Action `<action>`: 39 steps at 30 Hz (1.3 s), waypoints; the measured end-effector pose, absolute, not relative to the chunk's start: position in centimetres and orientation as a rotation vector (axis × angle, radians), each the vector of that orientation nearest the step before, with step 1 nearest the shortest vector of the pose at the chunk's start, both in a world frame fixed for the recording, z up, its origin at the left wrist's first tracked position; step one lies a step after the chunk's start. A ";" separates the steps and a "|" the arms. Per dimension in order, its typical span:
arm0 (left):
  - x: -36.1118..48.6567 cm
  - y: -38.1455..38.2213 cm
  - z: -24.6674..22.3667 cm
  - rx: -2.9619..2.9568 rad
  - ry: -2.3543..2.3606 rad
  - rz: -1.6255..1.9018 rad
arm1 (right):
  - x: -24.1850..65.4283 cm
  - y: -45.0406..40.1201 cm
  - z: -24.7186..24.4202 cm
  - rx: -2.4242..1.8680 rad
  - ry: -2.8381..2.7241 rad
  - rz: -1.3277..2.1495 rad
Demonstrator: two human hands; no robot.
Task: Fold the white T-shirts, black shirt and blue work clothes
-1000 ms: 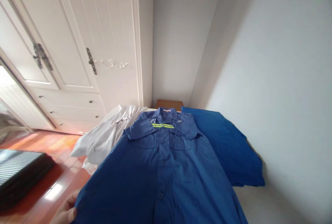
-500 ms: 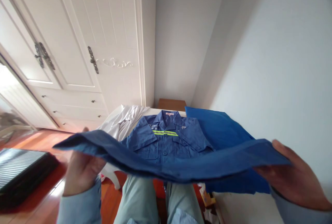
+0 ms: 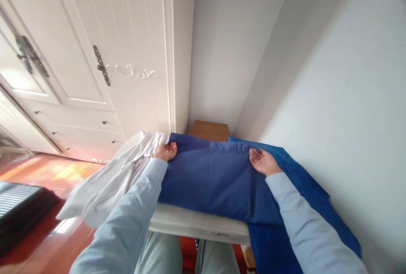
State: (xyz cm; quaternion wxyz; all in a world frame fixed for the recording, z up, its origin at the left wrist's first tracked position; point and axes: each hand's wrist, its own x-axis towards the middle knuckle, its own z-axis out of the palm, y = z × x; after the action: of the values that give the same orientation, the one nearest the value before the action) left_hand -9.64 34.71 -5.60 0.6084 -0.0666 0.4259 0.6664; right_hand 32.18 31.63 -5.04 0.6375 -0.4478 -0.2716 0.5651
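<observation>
The navy blue work shirt (image 3: pixel 206 176) lies folded over on the table, its lower edge at the far side and its collar and front covered by the cloth. My left hand (image 3: pixel 166 151) is closed on the far left corner of that edge, beside a rumpled white cloth (image 3: pixel 127 168). At the far right, the fingers of my right hand (image 3: pixel 264 162) are curled round the same edge. A brighter blue cloth (image 3: pixel 304 181) spreads out under and past my right forearm.
The white table's front edge (image 3: pixel 199 223) runs above my knees. A wooden box-like piece (image 3: pixel 211 129) stands behind it. The white wardrobe (image 3: pixel 136 33) is on the left, a pale wall (image 3: pixel 355 75) on the right. A black ridged object (image 3: pixel 25 210) sits on the floor at left.
Both hands have moved forward and closer together, carrying the shirt's lower edge from near me to the table's far side. The shirt's collar, sleeves and yellow stripe are now covered.
</observation>
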 end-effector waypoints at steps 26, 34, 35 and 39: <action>-3.2 32.6 -13.4 2.511 1.602 0.279 | 29.5 34.7 -14.5 -1.579 -2.582 0.007; -3.2 32.7 -14.0 2.569 1.632 0.327 | 31.6 35.6 -16.2 -1.577 -2.575 -0.017; -3.3 32.8 -14.1 2.573 1.631 0.324 | 31.5 35.6 -16.1 -1.587 -2.590 -0.016; -3.5 33.3 -14.1 2.569 1.601 0.266 | 30.8 35.2 -15.2 -1.668 -2.650 -0.001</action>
State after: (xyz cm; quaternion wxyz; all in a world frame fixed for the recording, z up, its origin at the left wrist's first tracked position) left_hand -3.49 33.32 -14.06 0.0512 0.8443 0.5262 0.0875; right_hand 30.81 35.25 -15.25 0.0050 -0.5327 -0.8463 -0.0002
